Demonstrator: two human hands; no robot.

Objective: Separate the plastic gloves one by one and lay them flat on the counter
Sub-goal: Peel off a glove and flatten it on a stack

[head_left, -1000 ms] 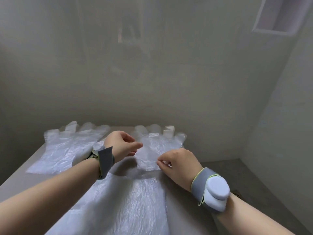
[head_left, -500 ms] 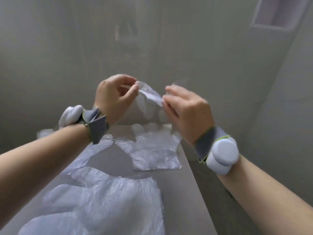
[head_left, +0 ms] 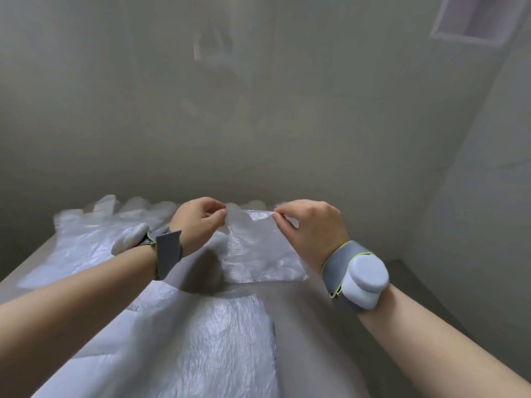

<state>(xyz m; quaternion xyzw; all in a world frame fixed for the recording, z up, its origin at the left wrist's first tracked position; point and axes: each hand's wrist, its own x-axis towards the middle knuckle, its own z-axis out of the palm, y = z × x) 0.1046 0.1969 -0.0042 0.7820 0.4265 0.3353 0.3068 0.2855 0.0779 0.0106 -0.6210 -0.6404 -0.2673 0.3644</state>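
My left hand [head_left: 198, 222] and my right hand [head_left: 313, 225] each pinch a top corner of a thin clear plastic glove [head_left: 253, 228], stretched between them just above the counter [head_left: 310, 326]. Under it, another clear glove [head_left: 258, 262] lies flat at the far middle. A further glove [head_left: 83, 242] lies flat at the far left, its fingers pointing to the wall. A larger heap of clear plastic gloves [head_left: 201, 346] covers the near part of the counter between my forearms.
The counter is narrow, with a grey wall [head_left: 258, 124] right behind it and its right edge dropping to a dark floor [head_left: 416, 282]. A wall [head_left: 488, 211] closes the right side. Both wrists carry grey bands with white pods.
Both hands have come down from chest height to just above the counter, still holding the glove, which is now spread wider between them over the far middle glove.
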